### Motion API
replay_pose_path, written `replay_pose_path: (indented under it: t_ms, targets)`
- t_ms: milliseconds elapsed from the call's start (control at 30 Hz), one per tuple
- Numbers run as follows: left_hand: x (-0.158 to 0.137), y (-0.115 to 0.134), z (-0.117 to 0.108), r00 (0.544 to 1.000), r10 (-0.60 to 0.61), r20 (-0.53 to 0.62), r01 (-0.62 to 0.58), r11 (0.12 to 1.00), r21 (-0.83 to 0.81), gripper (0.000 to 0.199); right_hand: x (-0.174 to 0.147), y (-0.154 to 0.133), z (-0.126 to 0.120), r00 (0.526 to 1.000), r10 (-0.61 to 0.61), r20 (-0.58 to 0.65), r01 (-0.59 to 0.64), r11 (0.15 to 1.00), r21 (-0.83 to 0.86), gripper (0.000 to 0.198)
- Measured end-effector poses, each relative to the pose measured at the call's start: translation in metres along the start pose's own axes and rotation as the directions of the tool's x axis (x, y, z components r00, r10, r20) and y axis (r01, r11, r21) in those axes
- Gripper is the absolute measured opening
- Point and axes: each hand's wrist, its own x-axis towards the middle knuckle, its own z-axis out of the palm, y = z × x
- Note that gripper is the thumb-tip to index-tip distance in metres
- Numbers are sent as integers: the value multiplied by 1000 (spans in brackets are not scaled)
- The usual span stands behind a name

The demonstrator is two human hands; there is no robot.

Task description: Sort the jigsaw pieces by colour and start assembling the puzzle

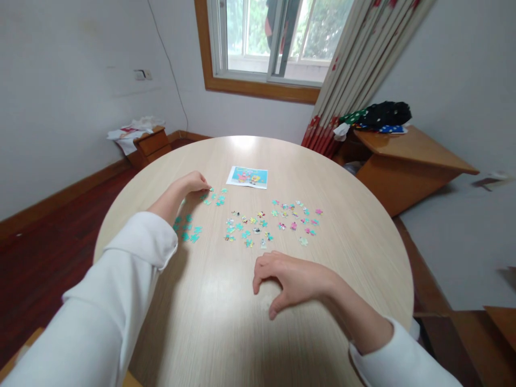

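Note:
At the table's left, my left hand (194,181) reaches out with its fingertips pinched on a small teal jigsaw piece (212,189). Several more teal pieces (220,201) lie just beside those fingers, and another teal group (194,237) sits nearer, by my left sleeve. My right hand (296,277) hovers over or rests on the near middle of the table; which, I cannot tell. It is open, fingers curved and thumb apart, with nothing in it. Beyond it lie mixed yellow and teal pieces (253,220), with pink and teal ones (294,226) to the right.
A picture card (247,177) with cartoon figures lies at the back of the round wooden table (209,301). A wooden stand (403,161) with dark dotted cloth (385,114) is at the right, by the curtain (342,80). A small cabinet (152,144) stands at the left wall.

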Motion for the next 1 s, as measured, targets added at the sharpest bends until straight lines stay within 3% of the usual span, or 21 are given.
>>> replay_pose_path:
  t_ms: [133,300,533,667,700,800,867,1000]
  targets:
    - [6,3,-3,1000,-23,7,22,992,122,22,-1,-1,1,999,43,-1,-43,994,-101,29]
    - [2,4,-3,999,-41,-28,46,975,217,22,-1,-1,1,995,95,-9,-95,992,-87,29]
    - [-27,14,-6,984,47,-174,-23,990,136,24,1,2,1,997,81,-1,-81,995,-51,16]
    - [-64,32,2,956,194,-221,-186,981,53,30,2,-1,0,995,103,-4,-103,994,-46,13]
    - [-78,37,7,949,245,-196,-244,969,28,31,2,-2,0,994,113,-6,-113,993,-41,13]
    - [-123,47,32,921,388,24,-388,922,-16,36,2,-4,0,988,150,-24,-151,988,-19,9]
    - [-151,50,51,857,470,212,-468,881,-65,34,3,-6,1,981,186,-46,-186,982,-4,7]
    - [-182,52,77,802,511,308,-490,859,-149,31,5,-8,4,959,256,-124,-254,967,35,10]
